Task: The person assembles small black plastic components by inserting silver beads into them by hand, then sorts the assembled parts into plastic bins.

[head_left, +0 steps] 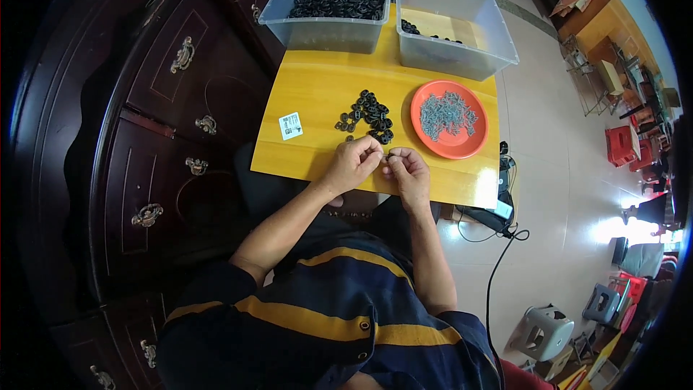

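Note:
My left hand (355,165) and my right hand (408,175) meet over the near edge of the yellow table, fingertips almost touching. Pinched in the right fingers is a small black plastic piece (390,156), mostly covered by them. The left thumb and forefinger are pressed together beside it; whatever they hold is too small to make out. Just beyond my hands lies a loose pile of small black oval pieces with holes (370,110). To the right of that pile, an orange-red plate (449,147) carries many small silvery metal parts (447,114).
Two clear plastic bins stand at the table's far side: the left bin (325,35) heaped with black pieces, the right bin (462,61) holding a few. A white printed card (291,126) lies at left. Dark wooden cabinets (173,101) flank the table; a black cable (493,274) hangs at right.

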A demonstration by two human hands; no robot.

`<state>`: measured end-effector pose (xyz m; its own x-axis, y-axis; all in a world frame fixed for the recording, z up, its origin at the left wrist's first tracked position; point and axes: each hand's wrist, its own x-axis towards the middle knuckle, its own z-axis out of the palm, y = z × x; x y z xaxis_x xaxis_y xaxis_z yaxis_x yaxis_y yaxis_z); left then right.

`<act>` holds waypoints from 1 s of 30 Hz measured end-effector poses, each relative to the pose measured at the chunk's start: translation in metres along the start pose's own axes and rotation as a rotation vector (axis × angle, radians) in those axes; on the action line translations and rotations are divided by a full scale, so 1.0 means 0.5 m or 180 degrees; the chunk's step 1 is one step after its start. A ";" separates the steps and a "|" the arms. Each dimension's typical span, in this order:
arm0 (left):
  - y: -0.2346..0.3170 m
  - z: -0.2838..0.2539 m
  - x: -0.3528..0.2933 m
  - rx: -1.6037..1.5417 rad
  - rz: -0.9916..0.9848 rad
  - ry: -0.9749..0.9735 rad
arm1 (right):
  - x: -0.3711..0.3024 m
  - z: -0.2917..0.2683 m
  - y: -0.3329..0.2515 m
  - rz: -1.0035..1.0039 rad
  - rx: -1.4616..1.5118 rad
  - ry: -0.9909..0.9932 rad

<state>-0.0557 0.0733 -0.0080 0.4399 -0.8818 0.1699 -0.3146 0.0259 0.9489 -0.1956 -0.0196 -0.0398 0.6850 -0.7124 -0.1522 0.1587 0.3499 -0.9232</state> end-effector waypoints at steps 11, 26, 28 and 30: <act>0.008 -0.013 0.006 0.0495 0.0343 -0.0068 | 0.000 0.007 0.003 -0.0047 -0.0088 0.0005; 0.020 -0.022 0.008 0.0789 0.0375 -0.0142 | 0.001 0.006 0.017 -0.0190 -0.0247 0.0001; 0.016 -0.020 0.008 0.0732 0.0384 -0.0083 | 0.001 0.007 0.018 -0.0210 -0.0209 -0.0004; 0.015 -0.021 0.007 0.0788 0.0387 -0.0076 | 0.002 0.006 0.021 -0.0209 -0.0421 0.0054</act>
<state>-0.0477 0.0752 0.0025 0.3674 -0.8902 0.2694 -0.5612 0.0188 0.8275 -0.1914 -0.0148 -0.0486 0.6639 -0.7418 -0.0950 0.1069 0.2199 -0.9696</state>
